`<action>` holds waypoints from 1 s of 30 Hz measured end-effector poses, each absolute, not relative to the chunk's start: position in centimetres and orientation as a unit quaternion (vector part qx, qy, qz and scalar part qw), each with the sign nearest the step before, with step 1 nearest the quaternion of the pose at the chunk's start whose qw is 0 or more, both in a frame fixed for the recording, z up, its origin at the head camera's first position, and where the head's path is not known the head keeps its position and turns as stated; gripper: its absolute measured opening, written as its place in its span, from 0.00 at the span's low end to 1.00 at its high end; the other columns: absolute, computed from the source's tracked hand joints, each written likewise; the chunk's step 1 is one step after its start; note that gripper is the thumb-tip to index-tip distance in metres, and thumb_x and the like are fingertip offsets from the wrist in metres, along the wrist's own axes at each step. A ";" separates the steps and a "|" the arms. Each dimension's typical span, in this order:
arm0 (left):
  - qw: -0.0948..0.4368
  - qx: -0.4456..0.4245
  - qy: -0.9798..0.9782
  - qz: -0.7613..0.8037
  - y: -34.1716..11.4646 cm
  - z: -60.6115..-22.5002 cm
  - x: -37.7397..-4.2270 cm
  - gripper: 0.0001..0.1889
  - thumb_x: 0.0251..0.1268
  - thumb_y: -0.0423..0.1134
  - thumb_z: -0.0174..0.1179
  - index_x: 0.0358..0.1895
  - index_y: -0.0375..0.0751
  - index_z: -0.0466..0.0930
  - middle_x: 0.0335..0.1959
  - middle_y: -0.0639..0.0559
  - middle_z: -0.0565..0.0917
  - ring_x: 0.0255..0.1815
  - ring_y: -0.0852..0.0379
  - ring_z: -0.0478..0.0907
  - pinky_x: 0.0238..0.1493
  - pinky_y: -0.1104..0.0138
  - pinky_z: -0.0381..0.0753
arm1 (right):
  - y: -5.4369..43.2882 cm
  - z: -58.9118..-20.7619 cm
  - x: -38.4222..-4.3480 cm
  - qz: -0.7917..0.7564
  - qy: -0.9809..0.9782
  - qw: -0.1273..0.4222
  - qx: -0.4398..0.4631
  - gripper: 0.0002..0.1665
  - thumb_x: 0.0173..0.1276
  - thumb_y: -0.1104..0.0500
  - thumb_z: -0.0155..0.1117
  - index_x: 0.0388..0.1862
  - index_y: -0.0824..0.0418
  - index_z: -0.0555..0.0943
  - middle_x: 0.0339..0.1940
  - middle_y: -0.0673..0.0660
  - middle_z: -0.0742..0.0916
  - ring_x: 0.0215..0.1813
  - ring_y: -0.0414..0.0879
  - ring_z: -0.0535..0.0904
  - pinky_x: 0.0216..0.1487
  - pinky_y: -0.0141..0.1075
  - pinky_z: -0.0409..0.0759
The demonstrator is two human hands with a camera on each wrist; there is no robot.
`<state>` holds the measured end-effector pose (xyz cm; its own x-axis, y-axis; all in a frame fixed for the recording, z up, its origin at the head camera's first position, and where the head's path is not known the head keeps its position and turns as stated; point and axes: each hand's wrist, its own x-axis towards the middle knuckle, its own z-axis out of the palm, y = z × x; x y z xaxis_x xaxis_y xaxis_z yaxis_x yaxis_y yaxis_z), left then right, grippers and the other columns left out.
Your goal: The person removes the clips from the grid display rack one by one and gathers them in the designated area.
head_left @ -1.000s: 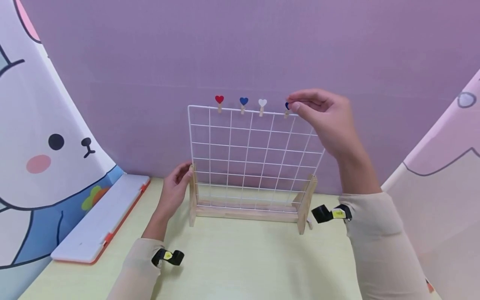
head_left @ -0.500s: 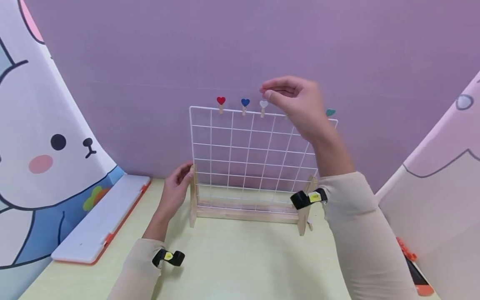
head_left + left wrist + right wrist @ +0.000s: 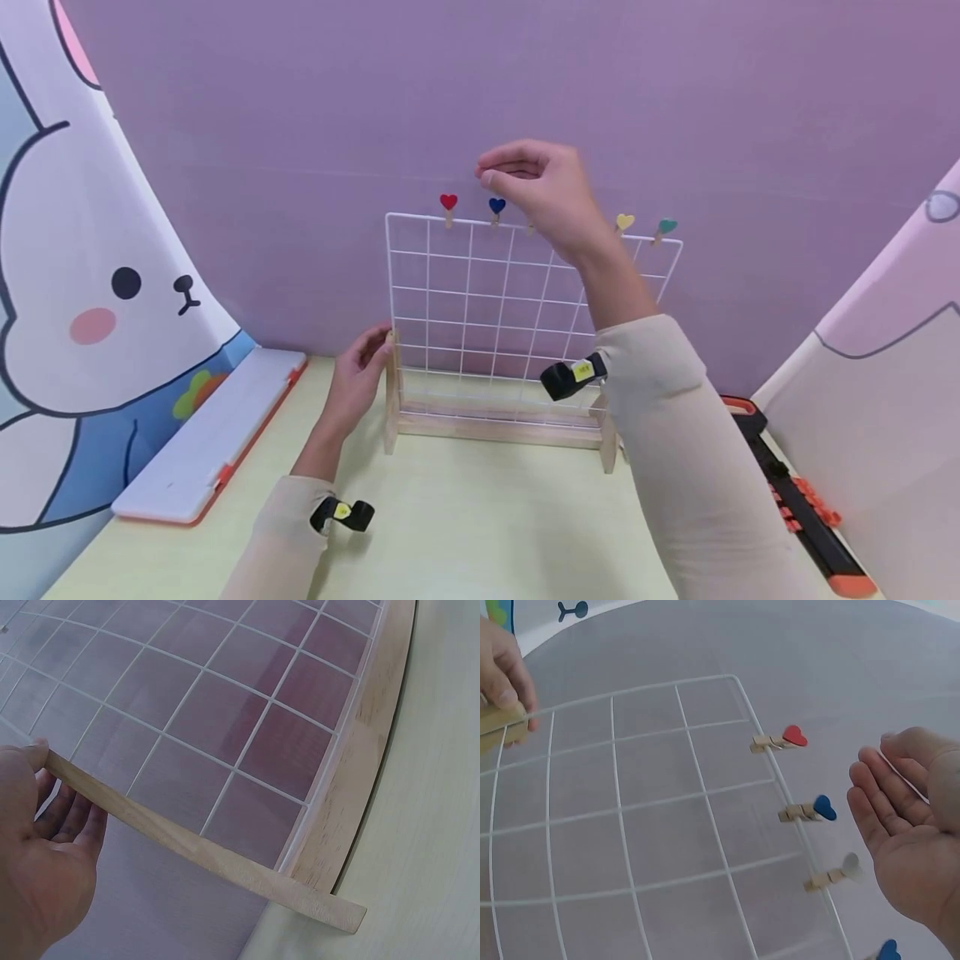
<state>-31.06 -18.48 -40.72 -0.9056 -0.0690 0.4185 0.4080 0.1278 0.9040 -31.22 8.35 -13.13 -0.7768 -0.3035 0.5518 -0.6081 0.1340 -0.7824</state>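
Left hand [image 3: 356,385] pinching the top of a wooden upright [image 3: 392,396]; right hand [image 3: 547,193] loose and empty beside a white wire grid [image 3: 706,793].

The head view puts the right hand above the grid's top edge; the right wrist view shows its palm side, fingers loosely bent, apart from the clips. It also reveals a white heart clip [image 3: 834,876] and a second blue heart clip [image 3: 888,950], largely or wholly blocked from the head. Red heart clip [image 3: 448,203] and first blue heart clip [image 3: 497,207] appear in both; yellow heart clip [image 3: 625,222] and green heart clip [image 3: 667,226] only from the head. Left wrist shows the base bar [image 3: 360,765] close up. Farther out, a white case [image 3: 213,442] lies on the table [image 3: 465,508].
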 end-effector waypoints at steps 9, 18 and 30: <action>0.175 -0.105 -0.732 -0.650 -18.5 -40.8 -31.0 0.23 0.82 0.41 0.54 0.73 0.37 0.71 0.67 0.38 0.77 0.58 0.69 0.76 0.59 0.83 0.77 | 6.6 -13.0 -31.7 0.570 -0.752 0.112 0.313 0.13 0.72 0.62 0.68 0.52 0.65 0.86 0.52 0.62 0.89 0.57 0.53 0.84 0.61 0.34 0.83; 0.173 -0.105 -0.735 -0.647 -18.3 -40.8 -31.1 0.23 0.82 0.41 0.53 0.73 0.37 0.71 0.67 0.38 0.77 0.59 0.67 0.76 0.60 0.83 0.76 | 5.3 -12.9 -32.4 0.549 -0.772 0.109 0.302 0.11 0.72 0.63 0.67 0.50 0.65 0.86 0.53 0.64 0.89 0.55 0.51 0.85 0.60 0.33 0.84; 0.170 -0.109 -0.730 -0.653 -17.8 -40.7 -31.1 0.23 0.81 0.41 0.54 0.72 0.37 0.72 0.66 0.38 0.78 0.57 0.67 0.77 0.59 0.82 0.78 | 5.3 -13.3 -32.9 0.537 -0.790 0.129 0.267 0.12 0.72 0.63 0.67 0.51 0.66 0.86 0.51 0.62 0.89 0.49 0.46 0.84 0.56 0.32 0.84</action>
